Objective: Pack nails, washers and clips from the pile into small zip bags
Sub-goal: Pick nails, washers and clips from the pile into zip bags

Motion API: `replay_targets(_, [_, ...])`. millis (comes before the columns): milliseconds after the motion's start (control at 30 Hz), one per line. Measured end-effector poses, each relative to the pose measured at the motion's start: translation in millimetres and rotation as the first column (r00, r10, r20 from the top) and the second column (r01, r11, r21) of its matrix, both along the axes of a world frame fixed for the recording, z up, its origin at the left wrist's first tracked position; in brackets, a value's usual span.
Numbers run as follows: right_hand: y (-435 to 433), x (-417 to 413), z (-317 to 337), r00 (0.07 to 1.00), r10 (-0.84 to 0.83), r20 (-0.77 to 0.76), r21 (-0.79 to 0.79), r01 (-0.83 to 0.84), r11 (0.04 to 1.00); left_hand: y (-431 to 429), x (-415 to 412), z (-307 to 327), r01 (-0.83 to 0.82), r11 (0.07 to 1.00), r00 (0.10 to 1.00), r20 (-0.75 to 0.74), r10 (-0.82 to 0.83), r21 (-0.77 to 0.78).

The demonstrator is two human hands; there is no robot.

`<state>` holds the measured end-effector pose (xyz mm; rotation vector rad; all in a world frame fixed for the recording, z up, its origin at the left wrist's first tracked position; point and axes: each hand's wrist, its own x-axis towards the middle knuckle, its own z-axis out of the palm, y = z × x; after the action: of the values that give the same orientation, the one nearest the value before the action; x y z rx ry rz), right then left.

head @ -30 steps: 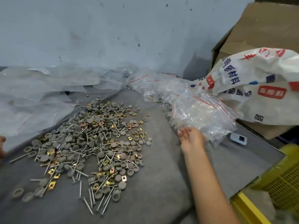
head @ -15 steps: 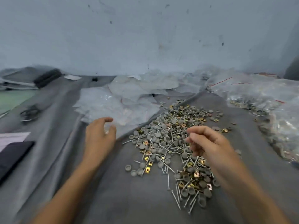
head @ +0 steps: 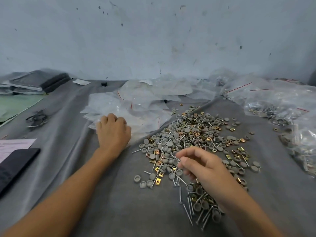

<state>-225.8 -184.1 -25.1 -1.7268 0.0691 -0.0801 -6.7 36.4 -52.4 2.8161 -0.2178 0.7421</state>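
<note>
Hundreds of stiff, light parts: loose nails [head: 188,213] nearest, slick, best pinched mid-shank, as right hand [head: 203,168] thumb and forefinger pinch one nail [head: 175,157] over the pile [head: 189,141]; beyond, left hand [head: 112,132] curls atop limp bags [head: 130,108], grip unclear.

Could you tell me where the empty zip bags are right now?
In the head view, the empty zip bags lie left of centre, just left of the hardware pile, with the left hand resting on their near edge.
</note>
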Motion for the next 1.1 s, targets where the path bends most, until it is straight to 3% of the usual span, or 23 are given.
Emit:
replay_targets(133, [3, 0, -1, 1.000, 0.018, -0.013, 0.010, -0.018, 1.000, -22, 5, 5, 0.216, 0.970, 0.976, 0.015, -0.216, -0.112])
replay_targets(367, [0, 2, 1, 1.000, 0.007, -0.023, 0.041, -0.007, 0.999, -32, -11, 11, 0.343, 0.898, 0.928, -0.051, -0.370, -0.275])
replay_targets(500, [-1, 3, 1, 0.997, -0.048, -0.055, 0.133, 0.055, 0.990, -24, -68, 22, 0.478, 0.793, 0.861, 0.022, -0.508, -0.377])
replay_targets(633, [3, 4, 6, 0.983, -0.099, -0.157, 0.287, 0.141, 0.948, -17, -117, 27, 0.569, 0.731, 0.805, 0.073, -0.589, -0.377])
replay_targets(800, [5, 2, 10, 0.988, -0.051, -0.147, 0.336, 0.098, 0.937, -19, -141, 29, 0.578, 0.737, 0.800, 0.069, -0.595, -0.351])
replay_targets(1100, [5, 0, 11, 0.996, 0.071, -0.060, 0.371, -0.044, 0.928, -23, -153, 29, 0.510, 0.683, 0.793, -0.023, -0.609, -0.523])
